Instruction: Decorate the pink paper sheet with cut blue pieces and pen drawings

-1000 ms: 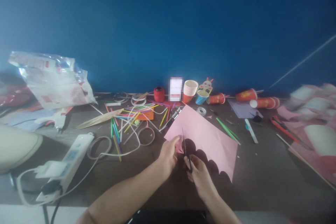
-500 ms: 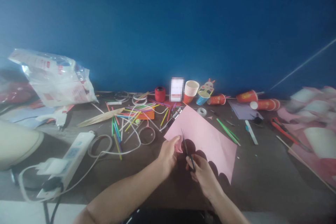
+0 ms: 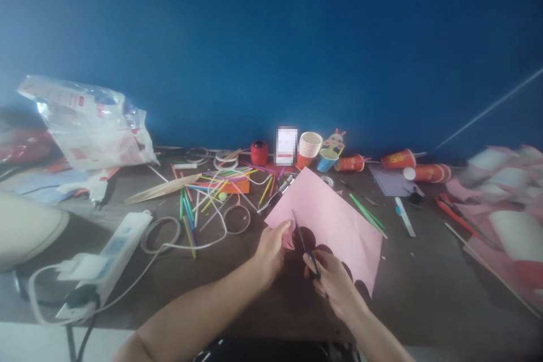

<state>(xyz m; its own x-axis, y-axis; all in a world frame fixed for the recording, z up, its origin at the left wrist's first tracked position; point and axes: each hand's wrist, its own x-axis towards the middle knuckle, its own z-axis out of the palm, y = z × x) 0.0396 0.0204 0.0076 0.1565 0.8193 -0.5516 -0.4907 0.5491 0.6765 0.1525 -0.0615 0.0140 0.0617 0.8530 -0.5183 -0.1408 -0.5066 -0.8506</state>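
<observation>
A pink sheet of paper (image 3: 331, 215) lies tilted above the dark table, its near edge cut into scallops. My left hand (image 3: 270, 250) pinches the sheet's near left corner. My right hand (image 3: 333, 280) is closed round the handles of dark scissors (image 3: 302, 237), whose blades point up into the paper beside my left fingers. Both forearms reach in from the bottom of the view.
Coloured sticks (image 3: 212, 189) and white wire loops (image 3: 199, 226) lie left of the paper. A power strip (image 3: 108, 249) with cables sits at the left. Paper cups (image 3: 309, 146), red thread (image 3: 258, 153), a plastic bag (image 3: 89, 124) and pink paper scraps (image 3: 504, 209) line the back and right.
The scissors have tilted a little and my right hand has shifted slightly right and down. The pink sheet has turned slightly. My left hand keeps its pinch.
</observation>
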